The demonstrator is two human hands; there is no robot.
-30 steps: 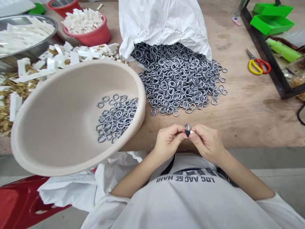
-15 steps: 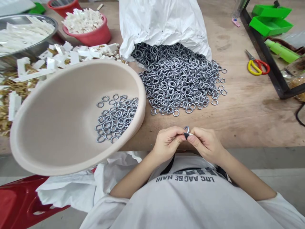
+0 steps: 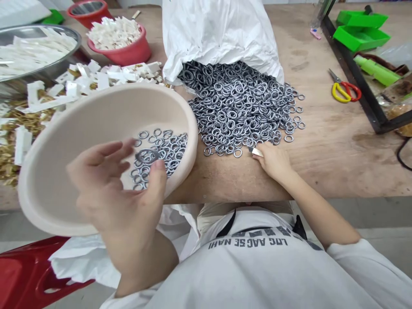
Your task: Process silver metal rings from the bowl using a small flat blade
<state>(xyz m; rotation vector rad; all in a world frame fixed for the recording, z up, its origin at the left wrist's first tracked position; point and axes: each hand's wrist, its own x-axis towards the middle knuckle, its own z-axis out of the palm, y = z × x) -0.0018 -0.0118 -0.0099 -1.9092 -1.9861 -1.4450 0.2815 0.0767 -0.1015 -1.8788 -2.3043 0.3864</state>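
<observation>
My left hand (image 3: 111, 184) hangs over a tilted beige bowl (image 3: 96, 112), fingers spread above the steel rings (image 3: 174, 150) inside it. One ring (image 3: 147, 155) lies close to its thumb, and I cannot tell whether they touch. My right hand (image 3: 272, 161) rests on the wooden table (image 3: 322, 171), pinching a small white piece (image 3: 256, 151) at the near edge of a large pile of steel rings (image 3: 238, 107). Part of the bowl's rings are hidden under my left hand.
A white sack (image 3: 219, 34) spills the pile. A red bowl (image 3: 119, 53) and a steel basin (image 3: 38, 53) hold white plastic pieces, with more scattered at left. Yellow-and-red scissors (image 3: 345, 91) and green trays (image 3: 360, 36) lie right, beyond a black frame.
My hands have parted. The left moved from the centre over the bowl, and the right dropped to the table by the pile. The ring and dark strip once pinched between them no longer show.
</observation>
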